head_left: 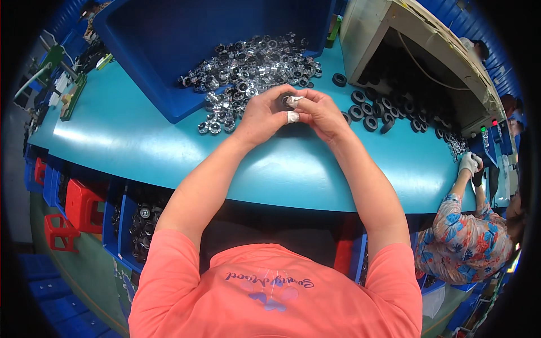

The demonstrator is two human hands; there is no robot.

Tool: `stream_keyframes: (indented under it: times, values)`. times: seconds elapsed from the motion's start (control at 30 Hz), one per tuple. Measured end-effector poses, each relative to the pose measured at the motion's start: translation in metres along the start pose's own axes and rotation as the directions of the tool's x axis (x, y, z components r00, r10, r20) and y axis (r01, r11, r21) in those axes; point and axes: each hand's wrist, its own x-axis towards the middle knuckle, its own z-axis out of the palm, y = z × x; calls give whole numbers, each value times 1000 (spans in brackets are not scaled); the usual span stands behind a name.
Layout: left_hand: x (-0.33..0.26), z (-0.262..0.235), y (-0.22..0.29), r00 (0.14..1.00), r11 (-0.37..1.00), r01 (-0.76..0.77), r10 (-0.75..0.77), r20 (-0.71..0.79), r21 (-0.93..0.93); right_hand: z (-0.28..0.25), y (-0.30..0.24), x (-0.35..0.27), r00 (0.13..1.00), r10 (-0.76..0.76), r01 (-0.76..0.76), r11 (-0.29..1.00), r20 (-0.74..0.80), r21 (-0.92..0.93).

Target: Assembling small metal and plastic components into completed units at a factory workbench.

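Observation:
Above the teal tabletop (pixel 270 169), my left hand (pixel 260 118) and my right hand (pixel 322 115) meet, both closed around a small dark round part (pixel 285 102). Fingers cover most of it, so its exact kind is hard to tell. White tape wraps fingertips where the hands meet. Just beyond them lies a heap of small clear plastic wheel-like pieces with black centres (pixel 248 70). Some of these have spread toward my left forearm. To the right of my right hand, many black rings (pixel 389 107) lie scattered, some flat and some leaning.
A large blue bin (pixel 146 62) opens toward the clear pieces. At the back right stands a beige box-like housing (pixel 360 39) with a dark opening. A co-worker in a flowered top (pixel 465 239) works at the right with gloved hands (pixel 470 163). Red stools (pixel 84 205) and blue crates (pixel 121 225) sit below left.

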Motion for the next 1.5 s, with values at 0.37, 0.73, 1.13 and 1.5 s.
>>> stream_keyframes:
  times: [0.37,0.73,1.13,1.5]
  values:
    - [-6,5,-3,965,831,-183,254,-67,525,-1,11,6,998,-36,30,994,-55,-105]
    - [-3,5,2,993,969,-53,76,-87,242,-1,2,0,998,-56,54,997,-21,-63]
    - [-2,2,-4,991,950,-79,109,-83,302,4,8,2,996,-85,82,993,-24,-79]
    - [-5,6,3,989,922,-93,129,-72,376,1,14,7,995,-45,35,994,-91,-106]
